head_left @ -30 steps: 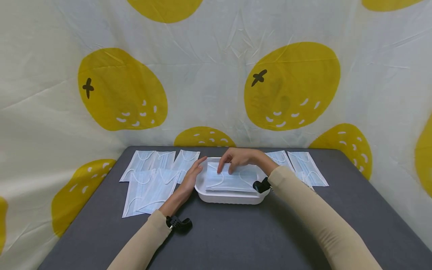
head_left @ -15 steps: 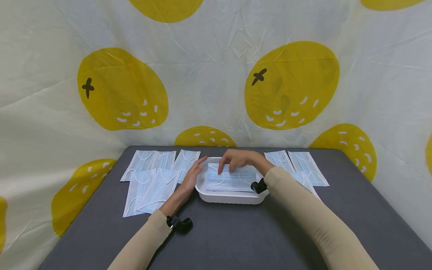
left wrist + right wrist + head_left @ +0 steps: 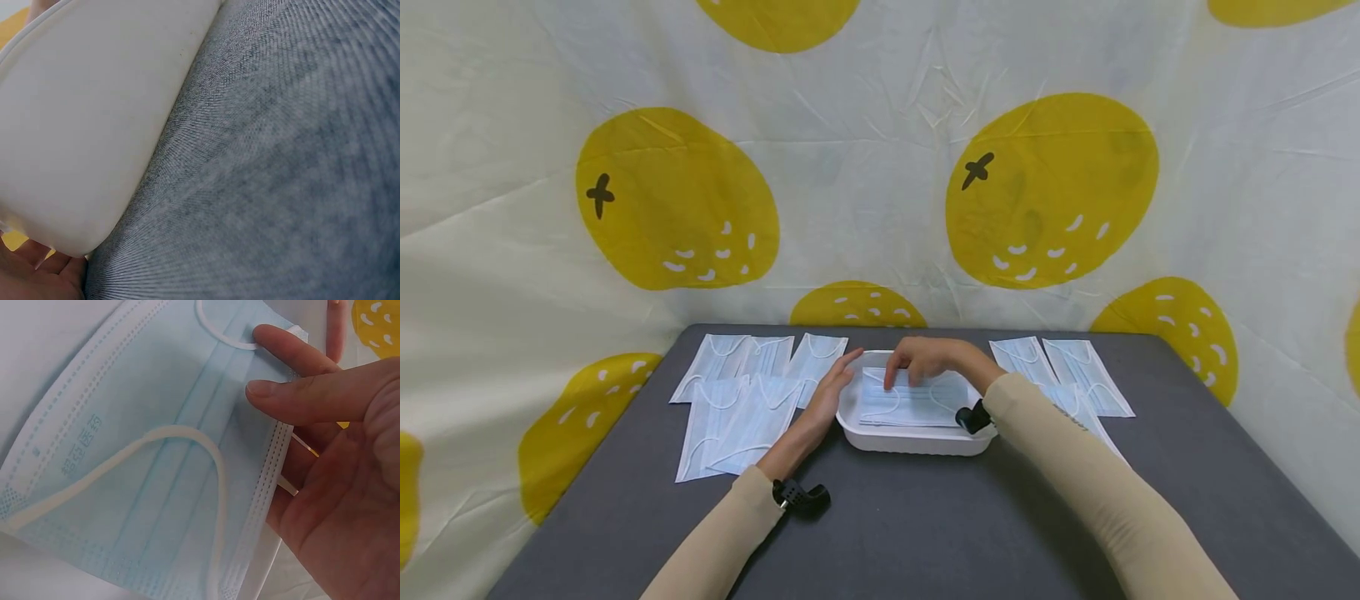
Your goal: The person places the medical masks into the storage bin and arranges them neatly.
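A pleated light-blue face mask (image 3: pixel 917 404) with white ear loops lies in a white plastic tray (image 3: pixel 917 442). My right hand (image 3: pixel 925 357) reaches over the tray from the right. In the right wrist view, its thumb and index fingertips rest on the upper face of the mask (image 3: pixel 144 475), while the other fingers are partly hidden past the mask's edge. My left hand (image 3: pixel 826 396) lies along the tray's left side with fingers extended. The left wrist view shows the tray's outer wall (image 3: pixel 94 125), with the fingers of the left hand (image 3: pixel 44 275) beside its corner.
Several masks (image 3: pixel 752 421) lie spread, some overlapping, left of the tray. More masks (image 3: pixel 1078 371) lie at the right, partly covered by the right sleeve (image 3: pixel 1097 492). The dark grey table (image 3: pixel 880 533) ends at a fruit-patterned curtain (image 3: pixel 865 208).
The right hand has shifted slightly downward in view, and the far edge of the mask sits a little lower in the tray. The left hand has stayed at the tray's side.
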`<state>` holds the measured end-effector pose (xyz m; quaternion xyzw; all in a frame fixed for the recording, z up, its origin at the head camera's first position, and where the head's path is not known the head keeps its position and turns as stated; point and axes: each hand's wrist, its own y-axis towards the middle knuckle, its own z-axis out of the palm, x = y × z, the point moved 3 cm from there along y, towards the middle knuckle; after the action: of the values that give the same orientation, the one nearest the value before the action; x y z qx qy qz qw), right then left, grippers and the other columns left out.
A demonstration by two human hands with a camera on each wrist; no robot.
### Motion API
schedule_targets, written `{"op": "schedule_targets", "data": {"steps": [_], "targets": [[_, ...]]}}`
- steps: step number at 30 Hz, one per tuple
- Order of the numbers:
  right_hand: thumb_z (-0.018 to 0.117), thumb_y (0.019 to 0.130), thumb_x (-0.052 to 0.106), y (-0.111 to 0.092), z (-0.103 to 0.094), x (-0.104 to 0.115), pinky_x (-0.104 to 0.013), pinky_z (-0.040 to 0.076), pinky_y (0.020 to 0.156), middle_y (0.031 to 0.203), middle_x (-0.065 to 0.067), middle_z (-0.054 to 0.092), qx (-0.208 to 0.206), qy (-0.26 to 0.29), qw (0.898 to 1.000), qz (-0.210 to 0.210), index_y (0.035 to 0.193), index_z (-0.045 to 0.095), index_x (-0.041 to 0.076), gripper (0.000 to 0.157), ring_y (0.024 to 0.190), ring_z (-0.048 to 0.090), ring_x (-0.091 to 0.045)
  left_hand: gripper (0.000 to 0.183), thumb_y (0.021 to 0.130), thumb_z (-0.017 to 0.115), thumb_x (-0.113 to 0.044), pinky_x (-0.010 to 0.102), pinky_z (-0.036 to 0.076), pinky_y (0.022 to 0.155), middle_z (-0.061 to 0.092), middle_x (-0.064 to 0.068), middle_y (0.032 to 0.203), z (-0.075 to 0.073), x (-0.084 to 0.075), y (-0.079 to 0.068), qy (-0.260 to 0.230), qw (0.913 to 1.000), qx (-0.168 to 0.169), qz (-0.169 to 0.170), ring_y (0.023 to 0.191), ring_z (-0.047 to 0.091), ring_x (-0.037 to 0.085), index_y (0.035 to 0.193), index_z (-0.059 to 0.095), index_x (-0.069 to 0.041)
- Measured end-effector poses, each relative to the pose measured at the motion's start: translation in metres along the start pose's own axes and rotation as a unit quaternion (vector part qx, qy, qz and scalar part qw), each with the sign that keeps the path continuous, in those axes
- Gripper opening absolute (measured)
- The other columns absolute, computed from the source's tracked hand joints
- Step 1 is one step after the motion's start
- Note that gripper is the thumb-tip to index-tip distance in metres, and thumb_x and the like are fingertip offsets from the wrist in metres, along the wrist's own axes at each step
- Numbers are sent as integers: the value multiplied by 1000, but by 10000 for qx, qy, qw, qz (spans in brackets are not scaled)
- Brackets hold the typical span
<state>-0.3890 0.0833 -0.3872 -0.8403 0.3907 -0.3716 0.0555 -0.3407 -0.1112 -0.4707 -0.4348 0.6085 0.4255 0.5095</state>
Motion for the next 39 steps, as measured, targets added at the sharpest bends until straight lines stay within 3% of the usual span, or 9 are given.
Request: {"op": "schedule_targets", "data": {"steps": [5, 14, 24, 39], "targets": [[57, 85, -17, 0, -1, -1, -48, 41, 119, 135, -8, 67, -57, -222, 9997, -30, 116, 78, 11, 47, 114, 53, -20, 50, 112, 29, -25, 59, 5, 130, 26, 6, 172, 2, 0, 1, -14, 10000, -20, -24, 161, 15, 30, 160, 38, -20], [61, 87, -8, -5, -6, -3, -49, 42, 119, 140, -10, 66, -36, -345, 9993, 154, 122, 75, 9, 41, 137, 56, -28, 49, 112, 31, -20, 58, 8, 130, 28, 9, 171, 3, -1, 2, 18, 9999, -7, 99, 160, 18, 31, 160, 38, -15], [55, 89, -5, -4, -2, -2, -49, 44, 117, 141, -10, 65, 20, -488, 9983, 309, 126, 74, 10, 45, 130, 58, -26, 50, 112, 31, -22, 59, 8, 130, 29, 9, 171, 3, -2, 0, 27, 9999, -3, 100, 160, 18, 31, 161, 37, -14], [51, 94, 0, -13, -1, 2, -50, 44, 117, 145, -14, 60, -127, -315, 9988, 341, 133, 69, 7, 43, 134, 55, -30, 50, 111, 33, -23, 58, 8, 130, 30, 7, 170, 3, -1, 2, 65, 10000, -30, 68, 160, 19, 29, 160, 38, -16]]}}
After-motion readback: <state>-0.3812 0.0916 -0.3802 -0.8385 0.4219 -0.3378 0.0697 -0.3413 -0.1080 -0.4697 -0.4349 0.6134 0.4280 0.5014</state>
